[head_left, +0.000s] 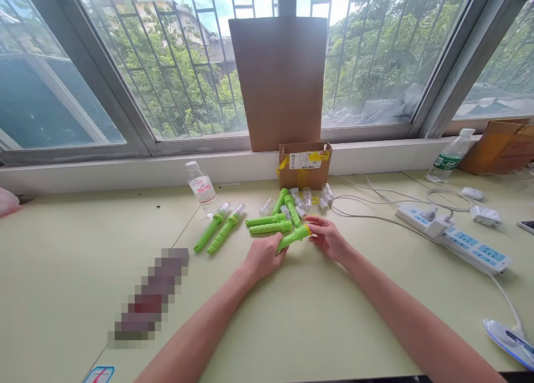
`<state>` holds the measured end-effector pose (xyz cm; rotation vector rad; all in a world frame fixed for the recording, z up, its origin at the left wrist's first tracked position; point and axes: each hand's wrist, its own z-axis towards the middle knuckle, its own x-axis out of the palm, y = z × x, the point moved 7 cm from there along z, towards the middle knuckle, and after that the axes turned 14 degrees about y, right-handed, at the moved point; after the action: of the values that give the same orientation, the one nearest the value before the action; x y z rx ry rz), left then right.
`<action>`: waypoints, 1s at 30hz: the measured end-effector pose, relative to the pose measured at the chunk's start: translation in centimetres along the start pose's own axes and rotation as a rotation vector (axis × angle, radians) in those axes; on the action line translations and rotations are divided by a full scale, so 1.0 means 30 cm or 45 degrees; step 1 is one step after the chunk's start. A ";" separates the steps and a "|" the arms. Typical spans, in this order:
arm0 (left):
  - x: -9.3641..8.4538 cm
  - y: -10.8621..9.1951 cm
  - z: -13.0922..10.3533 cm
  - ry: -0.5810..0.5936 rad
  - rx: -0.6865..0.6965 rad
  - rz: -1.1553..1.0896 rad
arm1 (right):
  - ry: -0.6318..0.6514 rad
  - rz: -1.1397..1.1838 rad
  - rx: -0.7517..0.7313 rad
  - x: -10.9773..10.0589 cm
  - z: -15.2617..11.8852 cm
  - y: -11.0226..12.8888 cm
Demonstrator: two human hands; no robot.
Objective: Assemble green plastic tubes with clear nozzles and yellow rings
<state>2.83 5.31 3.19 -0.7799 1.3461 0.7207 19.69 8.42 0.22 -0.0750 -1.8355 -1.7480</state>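
I am baring my left hand (pixel 263 258), my right hand (pixel 329 241) and slim forearms (pixel 403 310) that are narrowing wristward.

Both forearms reach up from the bottom edge; left hand (pixel 265 256) grips, right hand (pixel 329 238) pinches, near centre.

The green tube (pixel 294 237) is bright and slim, with a ridged collar near its wider end; the left hand (pixel 267 255) covers its lower part. It lies aslant over the counter (pixel 334 316), wider end pointing right and away. The yellow ring (pixel 308 230) sits at that end, between fingertips of the right hand (pixel 327 238)
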 end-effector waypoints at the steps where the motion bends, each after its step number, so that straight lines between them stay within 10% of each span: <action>1: 0.000 -0.001 0.000 0.004 0.003 0.000 | 0.007 -0.013 0.000 0.002 0.000 0.000; 16: 0.002 0.012 0.005 0.033 -0.088 -0.039 | -0.289 -0.109 -0.102 -0.077 -0.009 0.025; 30: 0.003 0.005 0.001 0.007 -0.045 -0.047 | -0.204 -0.607 -0.100 -0.024 0.003 0.008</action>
<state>2.73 5.44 3.10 -0.8331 1.3237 0.7152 20.35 8.79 0.11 0.2153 -2.0174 -2.1915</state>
